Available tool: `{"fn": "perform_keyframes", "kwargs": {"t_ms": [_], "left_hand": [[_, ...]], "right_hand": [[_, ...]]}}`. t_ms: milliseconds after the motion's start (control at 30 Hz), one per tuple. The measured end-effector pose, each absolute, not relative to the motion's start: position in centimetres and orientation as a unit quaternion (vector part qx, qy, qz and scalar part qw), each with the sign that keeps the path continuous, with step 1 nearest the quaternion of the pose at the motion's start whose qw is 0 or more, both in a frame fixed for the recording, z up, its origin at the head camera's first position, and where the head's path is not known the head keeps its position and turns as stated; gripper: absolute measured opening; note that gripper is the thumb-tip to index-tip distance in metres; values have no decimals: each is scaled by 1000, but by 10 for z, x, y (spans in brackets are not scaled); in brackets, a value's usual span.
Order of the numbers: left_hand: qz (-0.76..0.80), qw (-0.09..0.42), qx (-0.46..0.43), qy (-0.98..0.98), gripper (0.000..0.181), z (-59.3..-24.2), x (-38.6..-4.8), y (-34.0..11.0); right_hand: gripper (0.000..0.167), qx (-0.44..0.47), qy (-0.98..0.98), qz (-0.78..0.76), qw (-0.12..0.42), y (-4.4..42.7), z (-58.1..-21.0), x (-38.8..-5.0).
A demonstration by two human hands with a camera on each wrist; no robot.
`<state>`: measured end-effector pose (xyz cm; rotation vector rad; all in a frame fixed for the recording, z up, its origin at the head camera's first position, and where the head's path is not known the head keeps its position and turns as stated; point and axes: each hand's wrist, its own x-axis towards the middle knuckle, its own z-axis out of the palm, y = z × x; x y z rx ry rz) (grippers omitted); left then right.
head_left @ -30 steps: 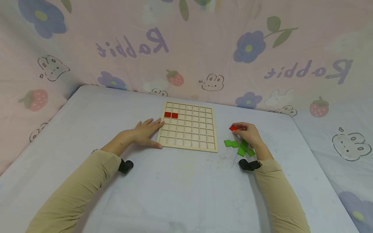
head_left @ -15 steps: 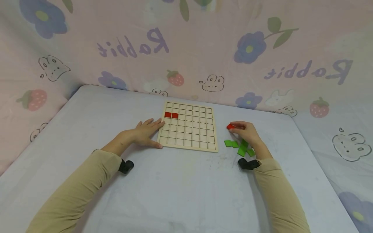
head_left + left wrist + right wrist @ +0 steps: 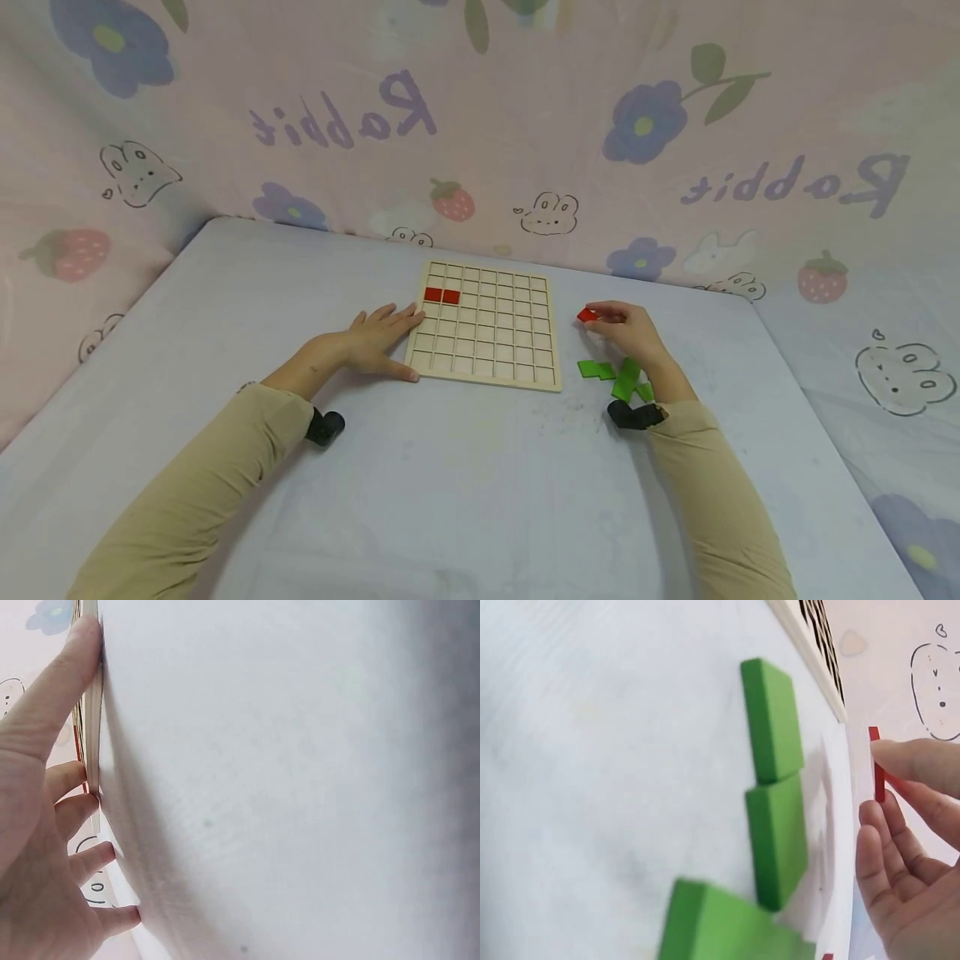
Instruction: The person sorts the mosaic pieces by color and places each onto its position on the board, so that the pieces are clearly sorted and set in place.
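Note:
A wooden grid board (image 3: pixel 483 326) lies flat on the white table, with two red square tiles (image 3: pixel 442 296) side by side in cells near its upper left. My left hand (image 3: pixel 375 342) rests at the board's left edge, fingers spread and straight, thumb at the lower corner. In the left wrist view, the thumb and fingertips touch the board's side. To the right of the board, my right hand (image 3: pixel 626 329) pinches a red tile (image 3: pixel 587 315) between thumb and fingers. The right wrist view shows this red tile (image 3: pixel 877 765) edge-on, raised off the table.
Several green tiles (image 3: pixel 626 379) lie loosely right of the board, just below the right hand. Black wrist cameras (image 3: pixel 633 414) sit under both sleeves. A patterned cloth (image 3: pixel 480 125) hangs behind the table's far edge.
My right hand has moved left and slightly away from me, carrying the pinched red tile closer to the board. The left hand and the board have stayed where they were.

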<state>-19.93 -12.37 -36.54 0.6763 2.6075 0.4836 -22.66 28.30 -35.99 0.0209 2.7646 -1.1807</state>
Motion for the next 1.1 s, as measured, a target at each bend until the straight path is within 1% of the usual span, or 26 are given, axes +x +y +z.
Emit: {"fn": "perform_keyframes", "kwargs": {"t_ms": [267, 633, 867, 1100], "left_hand": [[174, 206, 242, 932, 100, -365, -200, -124], [176, 207, 243, 931, 99, -363, -198, -124], [178, 210, 239, 931, 99, -362, -198, -124], [173, 208, 239, 932, 99, -363, -198, -123]], "right_hand": [[44, -18, 916, -397, 62, 273, -356, -229], [42, -17, 913, -403, 63, 262, -358, -239], [42, -32, 913, -401, 59, 256, -358, -241], [41, -38, 909, -410, 67, 247, -359, -244]]}}
